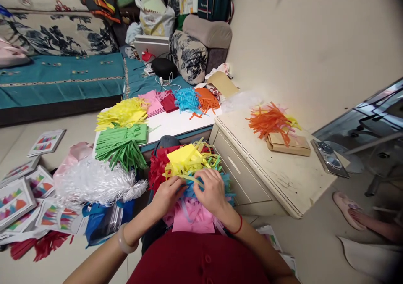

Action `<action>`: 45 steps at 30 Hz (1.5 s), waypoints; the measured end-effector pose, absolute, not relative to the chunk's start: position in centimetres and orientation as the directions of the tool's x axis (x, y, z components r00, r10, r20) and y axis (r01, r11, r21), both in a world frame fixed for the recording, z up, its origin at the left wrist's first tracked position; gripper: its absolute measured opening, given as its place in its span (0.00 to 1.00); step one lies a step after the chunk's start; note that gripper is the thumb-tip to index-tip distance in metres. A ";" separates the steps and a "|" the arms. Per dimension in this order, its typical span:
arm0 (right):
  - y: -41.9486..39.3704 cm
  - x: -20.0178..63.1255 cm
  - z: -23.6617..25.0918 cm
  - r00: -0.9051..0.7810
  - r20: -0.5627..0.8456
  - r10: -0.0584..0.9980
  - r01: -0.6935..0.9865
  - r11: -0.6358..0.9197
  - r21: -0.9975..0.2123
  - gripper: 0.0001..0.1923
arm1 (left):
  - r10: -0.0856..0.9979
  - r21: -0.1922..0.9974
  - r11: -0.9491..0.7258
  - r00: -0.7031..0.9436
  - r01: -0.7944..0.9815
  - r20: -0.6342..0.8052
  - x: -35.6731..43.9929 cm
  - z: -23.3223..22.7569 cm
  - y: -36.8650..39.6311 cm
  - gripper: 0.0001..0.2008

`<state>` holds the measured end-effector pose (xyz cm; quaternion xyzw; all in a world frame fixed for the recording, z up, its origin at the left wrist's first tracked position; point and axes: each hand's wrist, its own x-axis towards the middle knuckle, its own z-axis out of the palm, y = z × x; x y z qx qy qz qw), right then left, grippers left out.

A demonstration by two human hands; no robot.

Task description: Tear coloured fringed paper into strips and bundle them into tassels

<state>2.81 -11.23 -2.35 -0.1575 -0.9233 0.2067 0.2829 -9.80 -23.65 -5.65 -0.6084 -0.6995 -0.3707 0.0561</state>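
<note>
L hand (168, 194) & R hand (212, 190) pinch a thin yellow paper strip (190, 178), near mid, over a big many-coloured fringed-paper pile (189, 193). Cutting looks done (so many strips!); this one's prob. not finished.

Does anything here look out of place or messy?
Mildly: red fringed paper lies on the floor at lower left, beside scattered printed packets, while other bundles line the white table. A few orange strips stray from the orange bundle there. The tangled yellow strips in the middle may be in use.
</note>
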 end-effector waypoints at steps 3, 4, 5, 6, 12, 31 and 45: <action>-11.6 2.7 -2.7 -0.809 0.440 0.390 0.182 0.878 -0.443 0.05 | 0.797 0.358 0.003 -0.219 0.934 0.563 -9.6 -5.1 -24.1 0.09; -11.4 2.7 -2.7 -0.802 0.447 0.395 0.192 0.881 -0.433 0.06 | 0.794 0.334 0.019 -0.217 0.943 0.568 -9.5 -4.9 -24.4 0.10; -11.1 2.7 -2.6 -0.788 0.461 0.408 0.210 0.882 -0.422 0.06 | 0.791 0.327 0.034 -0.225 0.945 0.569 -9.5 -4.7 -24.6 0.11; -10.5 2.7 -2.3 -0.767 0.478 0.429 0.235 0.880 -0.413 0.06 | 0.790 0.341 0.043 -0.241 0.939 0.564 -9.5 -4.5 -24.8 0.11; -3.4 5.2 2.0 -0.475 0.683 0.555 0.430 0.823 -0.370 0.06 | 0.838 0.519 0.096 -0.351 0.849 0.418 -12.2 -5.3 -25.9 0.13; 4.4 10.8 11.5 -0.300 0.854 0.425 0.279 0.895 -0.347 0.08 | 0.687 0.231 -0.408 0.131 0.883 0.714 -4.4 10.5 -0.7 0.10; 13.3 10.8 14.0 -0.379 0.608 0.697 0.248 0.710 -0.659 0.23 | 0.524 0.118 -0.510 0.199 0.852 0.828 -5.3 16.6 3.7 0.07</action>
